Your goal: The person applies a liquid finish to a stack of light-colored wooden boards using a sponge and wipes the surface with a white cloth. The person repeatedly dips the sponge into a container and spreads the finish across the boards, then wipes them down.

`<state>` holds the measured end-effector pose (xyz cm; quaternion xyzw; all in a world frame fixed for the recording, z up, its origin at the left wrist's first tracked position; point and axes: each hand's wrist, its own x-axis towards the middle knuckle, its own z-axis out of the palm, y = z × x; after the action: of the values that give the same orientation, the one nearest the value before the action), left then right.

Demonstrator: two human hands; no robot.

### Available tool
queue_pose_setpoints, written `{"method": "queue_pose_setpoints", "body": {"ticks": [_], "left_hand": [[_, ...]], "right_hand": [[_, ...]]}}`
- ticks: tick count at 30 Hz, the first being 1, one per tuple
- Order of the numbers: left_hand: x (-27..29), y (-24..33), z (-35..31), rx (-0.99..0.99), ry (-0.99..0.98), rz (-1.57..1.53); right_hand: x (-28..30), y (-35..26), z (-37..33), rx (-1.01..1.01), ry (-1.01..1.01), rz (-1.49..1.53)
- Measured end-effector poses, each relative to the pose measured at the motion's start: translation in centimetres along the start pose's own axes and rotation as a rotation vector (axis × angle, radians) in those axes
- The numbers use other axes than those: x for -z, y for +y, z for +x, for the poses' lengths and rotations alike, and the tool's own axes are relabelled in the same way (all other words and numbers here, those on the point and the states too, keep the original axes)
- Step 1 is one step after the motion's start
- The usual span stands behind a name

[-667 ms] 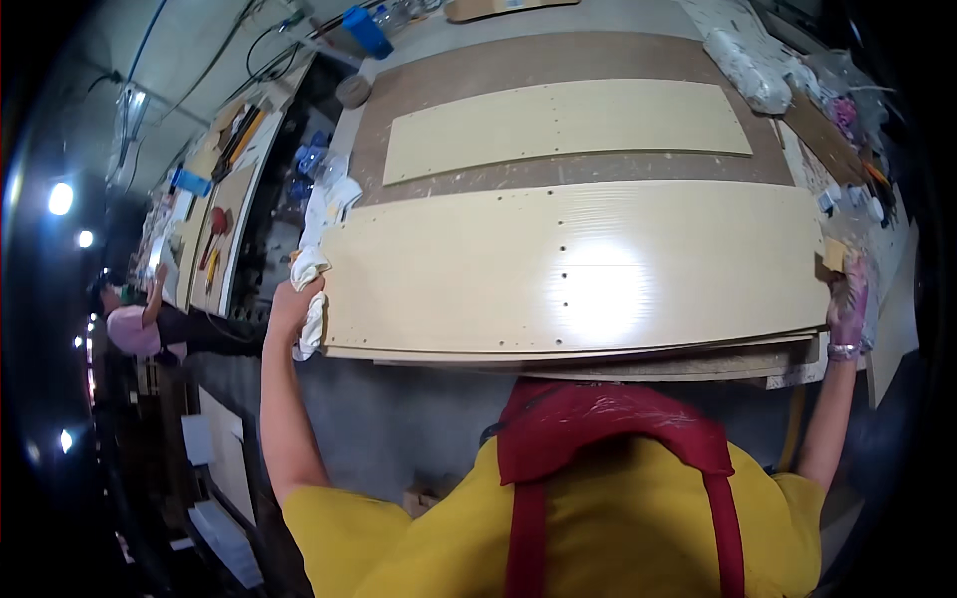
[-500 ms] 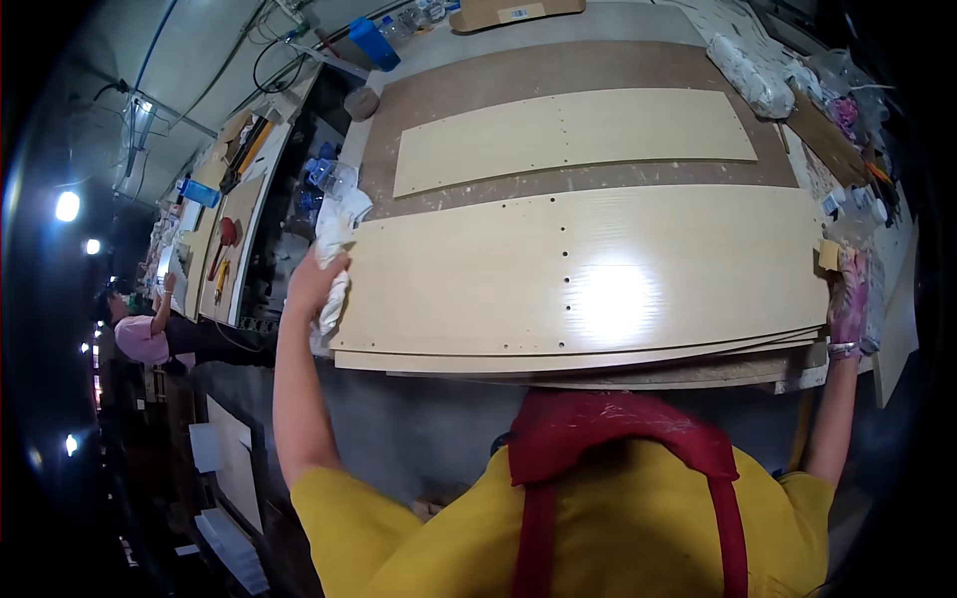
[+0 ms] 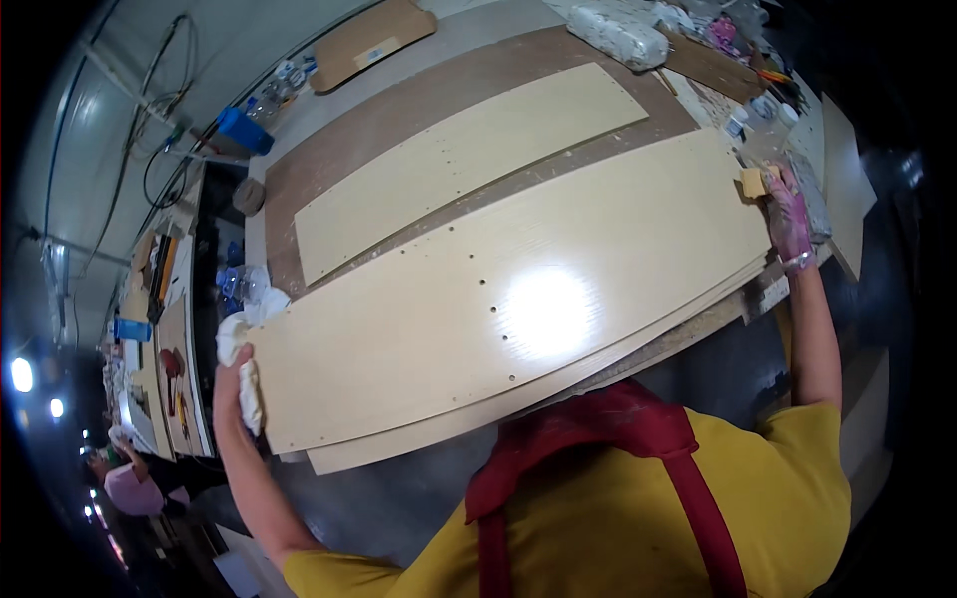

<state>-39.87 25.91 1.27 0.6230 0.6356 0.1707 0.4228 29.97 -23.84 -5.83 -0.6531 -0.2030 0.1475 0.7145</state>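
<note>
A long pale wooden board (image 3: 399, 329) with a row of small dark holes lies before me on top of another pale board (image 3: 419, 435). My left hand (image 3: 233, 384) is closed at its left end, gripping a bunched white cloth (image 3: 251, 394) against the edge. At the right end, my right hand (image 3: 788, 214), in a thin pinkish glove, is closed with a small tan block (image 3: 753, 182) at its fingers, close to the board's corner. The undersides of both hands are hidden. A narrower pale board (image 3: 469, 164) lies behind, on the brown worktop.
Plastic bottles (image 3: 239, 284) stand past the left end. A blue container (image 3: 244, 131) and a cardboard piece (image 3: 374, 45) are at the back. A wrapped white bundle (image 3: 618, 38) and clutter lie far right. At left, another person (image 3: 135, 488) stands by a second bench.
My view has turned, so the boards now slant up to the right. The top board has shifted left over the one below, whose front-left corner shows more. Both hands stay at its ends.
</note>
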Motion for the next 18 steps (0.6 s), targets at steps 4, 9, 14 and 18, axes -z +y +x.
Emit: {"method": "queue_pose_setpoints", "body": {"ticks": [4, 9, 14, 18], "left_hand": [[2.1, 4.4, 1.3, -0.087, -0.088, -0.018], [6.2, 1.7, 5.1, -0.274, 0.162, -0.002], [8.5, 7.8, 4.3, -0.253, 0.217, -0.214], [7.9, 8.8, 5.0, -0.229, 0.222, -0.289]], "right_hand": [[1.0, -0.9, 0.5, -0.041, -0.042, -0.172], [-3.2, -3.9, 2.7, -0.099, -0.245, -0.287], [-4.1, -2.1, 7.4, -0.107, -0.253, -0.021], [-4.9, 0.7, 10.9, -0.096, -0.115, 0.205]]}}
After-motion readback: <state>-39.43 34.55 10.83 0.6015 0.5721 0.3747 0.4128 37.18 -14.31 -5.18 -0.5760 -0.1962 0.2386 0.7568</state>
